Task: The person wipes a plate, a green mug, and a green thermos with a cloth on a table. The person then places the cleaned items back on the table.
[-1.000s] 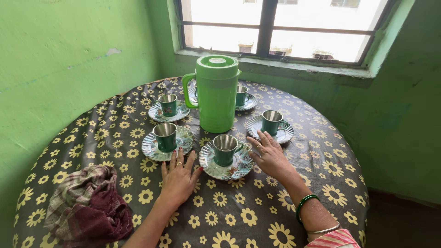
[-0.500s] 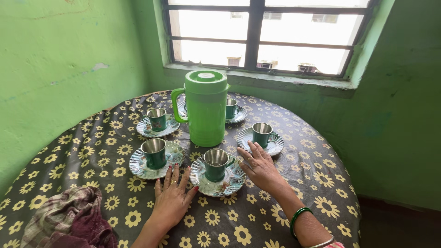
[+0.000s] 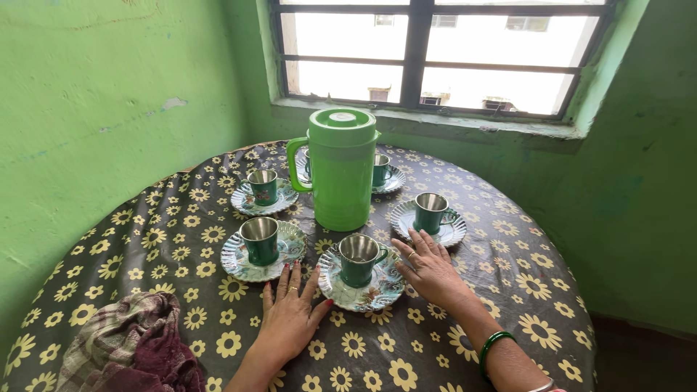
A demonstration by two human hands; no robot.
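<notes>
My left hand lies flat on the flowered tablecloth, fingers spread, between two saucers. My right hand also rests flat, fingers apart, at the right edge of the nearest saucer. That saucer carries a green steel-lined cup. A second cup on its saucer stands just beyond my left hand. A third cup stands beyond my right hand. A tall green jug with a lid and handle stands in the middle. Neither hand holds anything.
Two more cups on saucers stand farther back, one at the left, one partly behind the jug. A crumpled checked cloth lies at the near left. Green walls and a barred window close in behind the round table.
Both hands stay flat in the same spots by the nearest saucer. Only the camera view has shifted, first tilting up, then a little sideways.
</notes>
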